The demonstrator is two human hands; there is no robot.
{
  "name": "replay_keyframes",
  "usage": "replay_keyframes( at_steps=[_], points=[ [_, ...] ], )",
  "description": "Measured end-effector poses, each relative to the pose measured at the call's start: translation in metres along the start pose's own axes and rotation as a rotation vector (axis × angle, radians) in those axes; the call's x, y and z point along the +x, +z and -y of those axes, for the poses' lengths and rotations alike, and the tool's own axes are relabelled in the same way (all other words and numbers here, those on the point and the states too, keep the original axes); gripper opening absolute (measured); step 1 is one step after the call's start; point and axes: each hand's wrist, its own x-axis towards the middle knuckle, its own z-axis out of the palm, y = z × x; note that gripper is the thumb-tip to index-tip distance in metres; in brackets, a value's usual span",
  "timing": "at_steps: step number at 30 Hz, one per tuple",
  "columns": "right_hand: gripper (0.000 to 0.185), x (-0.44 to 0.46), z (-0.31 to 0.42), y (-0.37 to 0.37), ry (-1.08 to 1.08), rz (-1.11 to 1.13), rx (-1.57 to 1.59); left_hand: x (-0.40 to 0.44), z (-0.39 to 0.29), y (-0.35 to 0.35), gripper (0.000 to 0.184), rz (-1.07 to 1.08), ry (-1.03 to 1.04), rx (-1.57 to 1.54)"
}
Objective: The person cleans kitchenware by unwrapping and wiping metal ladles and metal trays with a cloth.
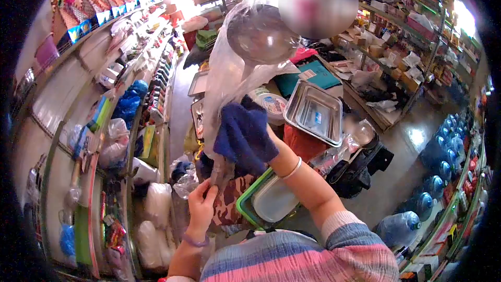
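The lower end of a clear plastic bag [213, 94] is pinched between the thumb and fingers of the left hand [200, 201]. A round metal pan [261, 42] is partly wrapped in the bag, its bowl held away from the person. The right hand [272, 137] is mostly hidden by a dark blue cloth [244, 134], so its grip cannot be told. Steel trays [310, 105] are set to the right, beyond a green-rimmed container [242, 204].
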Motion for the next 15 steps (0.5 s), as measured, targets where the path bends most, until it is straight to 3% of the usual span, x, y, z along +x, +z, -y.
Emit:
replay_keyframes(
  at_steps=[1,3,5,8,9,12,13,15],
  points=[
    [0.017,-0.003,-0.006,0.003,0.120,0.075,0.790,0.001,-0.004,0.002,0.021,-0.005,-0.048,-0.015],
    [0.016,-0.003,-0.030,0.018,0.078,0.032,0.843,-0.001,-0.001,0.005,0.019,-0.012,-0.087,-0.112],
    [0.016,-0.012,-0.034,0.039,0.209,-0.300,0.407,0.008,0.017,0.009,0.017,-0.012,-0.051,-0.270],
    [0.018,-0.020,-0.059,0.040,0.159,-0.229,0.148,0.010,0.048,0.004,0.017,-0.029,-0.122,-0.345],
    [0.021,-0.020,-0.068,0.039,0.255,-0.250,0.332,0.010,0.046,0.004,0.018,-0.032,-0.077,-0.343],
    [0.024,-0.028,-0.084,0.047,0.299,-0.184,0.432,0.013,0.036,0.010,0.021,-0.040,0.058,-0.338],
    [0.028,-0.036,-0.084,0.043,0.333,-0.003,0.411,0.013,0.032,0.011,0.022,-0.044,0.101,-0.334],
    [0.026,-0.038,-0.081,0.045,0.245,-0.023,0.181,0.015,0.028,0.011,0.023,-0.036,0.165,-0.286]
  ],
)
